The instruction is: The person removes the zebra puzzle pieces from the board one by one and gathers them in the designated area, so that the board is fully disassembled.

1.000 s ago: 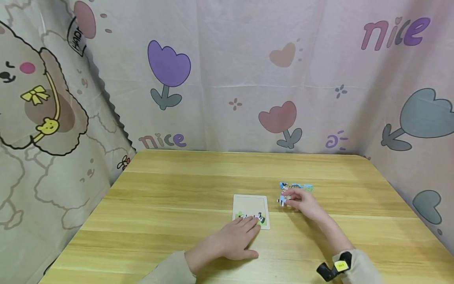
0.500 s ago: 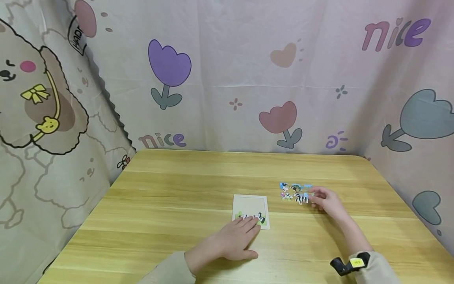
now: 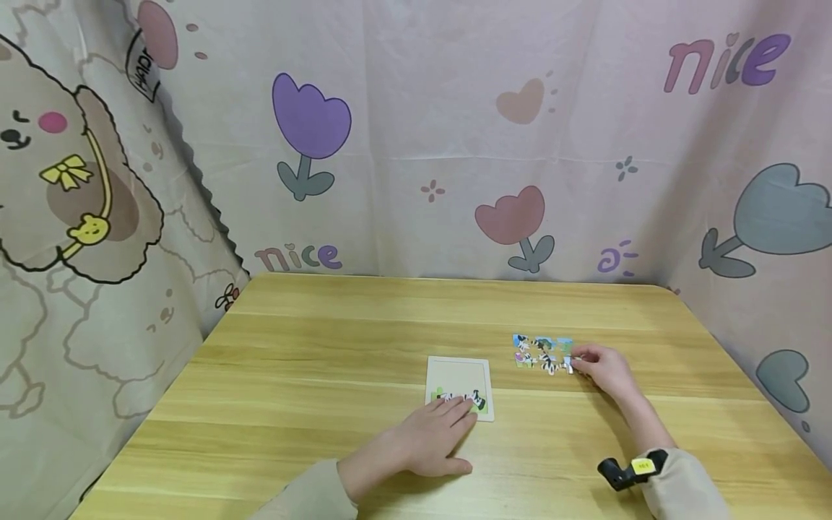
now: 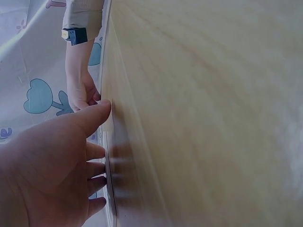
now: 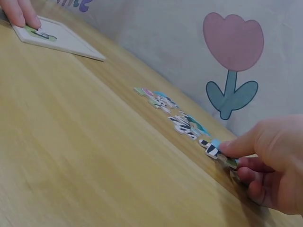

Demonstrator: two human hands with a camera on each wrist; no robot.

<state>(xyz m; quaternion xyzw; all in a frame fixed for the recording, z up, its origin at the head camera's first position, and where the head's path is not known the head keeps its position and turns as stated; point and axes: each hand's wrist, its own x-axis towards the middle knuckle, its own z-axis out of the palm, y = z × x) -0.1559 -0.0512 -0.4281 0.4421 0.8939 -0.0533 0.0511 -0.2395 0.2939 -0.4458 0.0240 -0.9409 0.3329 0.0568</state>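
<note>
My left hand lies with straight fingers over the lower part of a white puzzle frame. Zebra-patterned pieces show in its bottom edge, partly under my fingers. To the right, my right hand pinches a black-and-white jigsaw piece between thumb and fingers, down at the tabletop. That piece sits at the right end of a cluster of loose jigsaw pieces with zebra, blue and green print. In the left wrist view my left hand has its fingertips on the frame's edge.
The wooden table runs back to a patterned curtain. Another curtain hangs along the left side. A black strap device is on my right wrist.
My right hand has carried the jigsaw piece from the cluster's left end to its right end, and lowered it there. The left hand stays on the frame.
</note>
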